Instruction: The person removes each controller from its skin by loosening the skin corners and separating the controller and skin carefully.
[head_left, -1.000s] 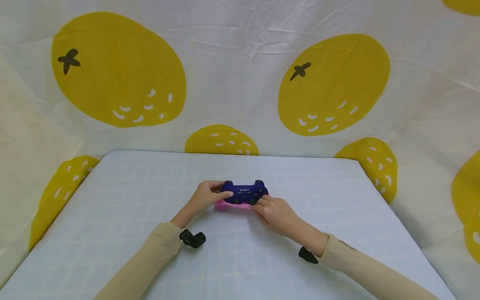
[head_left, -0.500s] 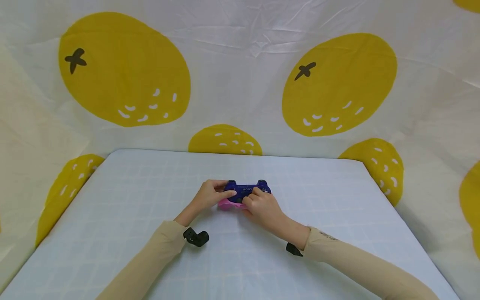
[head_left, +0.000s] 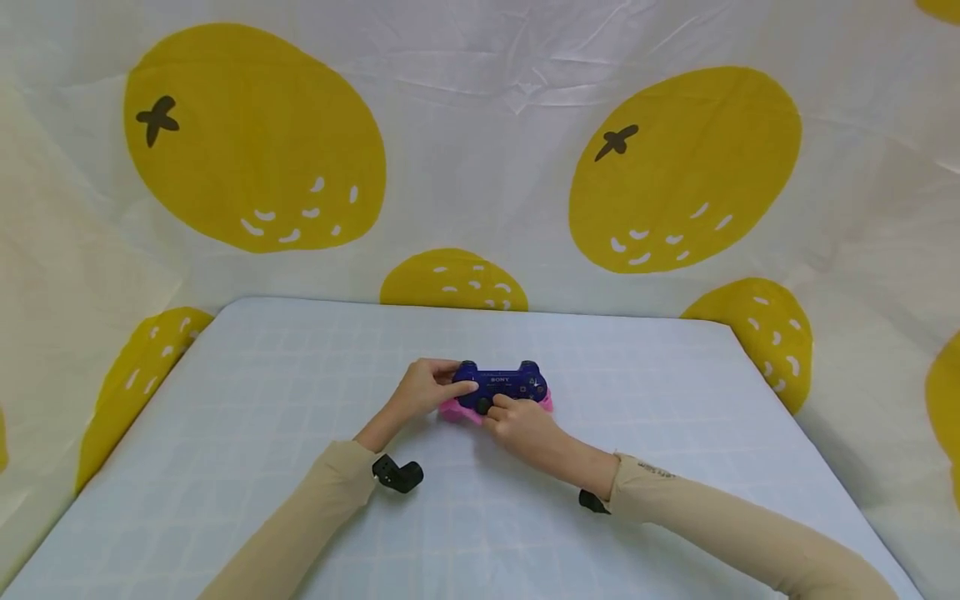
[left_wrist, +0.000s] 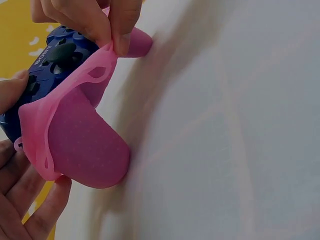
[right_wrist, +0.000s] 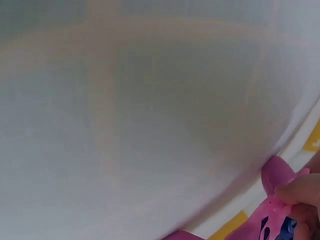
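A dark blue SONY game controller (head_left: pixel 500 382) sits partly inside a pink, stretchy controller cover (left_wrist: pixel 87 140). My left hand (head_left: pixel 411 395) grips the controller's left end, its thumb on the top face and other fingers underneath. With thumb and fingers, my right hand (head_left: pixel 528 428) pinches the cover's edge near the middle front of the controller. In the left wrist view that edge is pulled up, and both pink handle sleeves hang below the controller. The right wrist view catches only part of the cover and fingers (right_wrist: pixel 300 192) at its lower right corner.
Under the hands spreads a table (head_left: pixel 337 350) with a pale blue checked cloth. A white sheet (head_left: pixel 472 183) printed with yellow fruit hangs behind and at the sides. Each wrist carries a small black camera (head_left: pixel 397 474).
My right hand has moved left from the controller's right side to its middle front, still at the cover's edge. Pink material now shows at the right handle. The left hand keeps its hold.
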